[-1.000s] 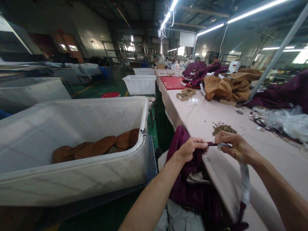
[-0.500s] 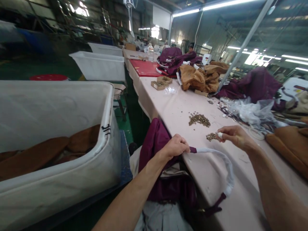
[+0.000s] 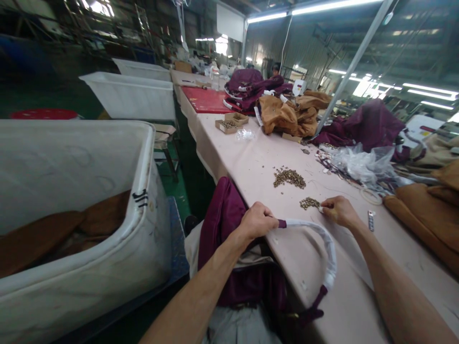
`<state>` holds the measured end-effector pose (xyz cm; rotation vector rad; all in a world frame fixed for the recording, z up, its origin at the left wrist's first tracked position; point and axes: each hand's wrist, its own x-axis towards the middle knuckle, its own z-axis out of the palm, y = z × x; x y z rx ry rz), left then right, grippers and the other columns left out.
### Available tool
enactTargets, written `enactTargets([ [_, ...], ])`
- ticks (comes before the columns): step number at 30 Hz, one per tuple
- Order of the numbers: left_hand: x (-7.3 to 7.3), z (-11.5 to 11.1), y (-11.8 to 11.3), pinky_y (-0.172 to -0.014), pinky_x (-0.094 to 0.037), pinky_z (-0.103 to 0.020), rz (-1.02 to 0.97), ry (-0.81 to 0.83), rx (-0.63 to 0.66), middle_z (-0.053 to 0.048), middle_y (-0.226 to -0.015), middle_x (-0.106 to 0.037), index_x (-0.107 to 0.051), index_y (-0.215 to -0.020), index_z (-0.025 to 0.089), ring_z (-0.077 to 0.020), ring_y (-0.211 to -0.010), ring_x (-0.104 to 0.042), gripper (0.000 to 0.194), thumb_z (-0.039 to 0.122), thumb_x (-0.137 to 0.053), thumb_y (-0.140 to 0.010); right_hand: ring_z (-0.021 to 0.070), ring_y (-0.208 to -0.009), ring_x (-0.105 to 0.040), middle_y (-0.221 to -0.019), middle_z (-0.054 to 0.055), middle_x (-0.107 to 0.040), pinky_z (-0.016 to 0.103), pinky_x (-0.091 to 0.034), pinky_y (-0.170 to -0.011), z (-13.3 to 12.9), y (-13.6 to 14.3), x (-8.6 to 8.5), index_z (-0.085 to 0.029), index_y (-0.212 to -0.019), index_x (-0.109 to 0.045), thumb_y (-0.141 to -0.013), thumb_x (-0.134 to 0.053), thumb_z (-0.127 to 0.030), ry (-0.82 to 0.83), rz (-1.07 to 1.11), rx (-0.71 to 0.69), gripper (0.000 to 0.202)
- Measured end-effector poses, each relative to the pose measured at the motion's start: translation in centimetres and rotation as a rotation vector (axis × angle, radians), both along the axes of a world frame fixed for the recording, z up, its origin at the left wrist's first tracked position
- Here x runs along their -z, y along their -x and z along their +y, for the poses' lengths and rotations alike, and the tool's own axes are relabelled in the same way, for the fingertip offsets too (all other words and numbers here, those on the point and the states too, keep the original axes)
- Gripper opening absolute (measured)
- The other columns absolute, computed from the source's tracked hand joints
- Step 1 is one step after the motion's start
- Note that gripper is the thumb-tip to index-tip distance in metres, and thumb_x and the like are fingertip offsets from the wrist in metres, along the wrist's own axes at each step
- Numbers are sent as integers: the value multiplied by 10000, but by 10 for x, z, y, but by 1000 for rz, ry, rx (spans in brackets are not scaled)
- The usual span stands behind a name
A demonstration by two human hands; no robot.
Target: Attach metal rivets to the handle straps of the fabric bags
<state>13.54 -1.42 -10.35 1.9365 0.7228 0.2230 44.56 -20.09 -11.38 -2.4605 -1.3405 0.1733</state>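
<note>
A maroon bag (image 3: pixel 224 210) rests at the table's near edge, over the lap. Its handle (image 3: pixel 328 248), wrapped in white film, arches over the tabletop. My left hand (image 3: pixel 258 220) is closed on the maroon end of this handle, beside the bag. My right hand (image 3: pixel 339 210) is pinched at the right side of a small pile of brass-coloured rivets (image 3: pixel 309 203); something white shows at its fingertips, and whatever else is between them is too small to tell. A larger pile of the same pieces (image 3: pixel 289 177) lies just behind.
A big white tub (image 3: pixel 143 167) with brown pieces inside stands at left. On the pink-covered table (image 3: pixel 247 162) are small cardboard boxes (image 3: pixel 226 126), brown bags (image 3: pixel 279 114), maroon bags and clear plastic (image 3: pixel 369 165). A slanted metal pole (image 3: pixel 353 67) rises at the right.
My right hand has come down beside the small pile, its wrist lower. A small printed strip now shows right of my wrist. The whole view has shifted slightly; my left hand keeps its hold.
</note>
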Motion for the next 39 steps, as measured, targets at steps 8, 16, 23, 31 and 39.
enactTargets([
  [8, -2, -6, 5, -498, -297, -229, -43, 40, -8, 11, -523, -527, -782, -687, 122, -119, -535, -464, 222, 326, -711, -636, 249, -867, -696, -943, 92, -797, 306, -465, -765, -2, 3, 7, -192, -866, -797, -768, -589, -229, 18, -126, -87, 232],
  [16, 0, -15, 13, -493, -283, -230, -37, 57, -36, 7, -544, -552, -790, -706, 123, -120, -554, -484, 236, 340, -754, -620, 205, -685, -620, -777, 62, -708, 300, -428, -631, -1, 55, -30, -186, -969, -688, -875, -570, -268, -101, -119, -197, 171],
  [23, 8, -13, 15, -488, -243, -240, -108, 45, 64, 29, -527, -459, -742, -669, 112, -102, -525, -405, 248, 357, -702, -674, 181, -712, -559, -856, 38, -603, 305, -419, -659, 32, 162, -30, -203, -990, -590, -905, -539, -148, -339, -108, -597, 113],
  [31, 8, -9, 21, -485, -215, -247, -159, 62, 86, 43, -547, -417, -674, -622, 117, -93, -537, -378, 224, 335, -697, -668, 205, -776, -566, -904, 65, -590, 328, -442, -690, 41, 173, -8, -202, -1025, -602, -962, -486, -131, -347, -127, -647, 150],
  [39, 0, -9, 34, -491, -274, -244, -122, 307, 13, 37, -562, -538, -732, -688, 115, -100, -542, -425, 204, 287, -779, -587, 222, -847, -630, -997, 89, -618, 352, -528, -703, 40, 178, 4, -238, -1206, -608, -952, -494, -114, -470, -46, -752, 305],
])
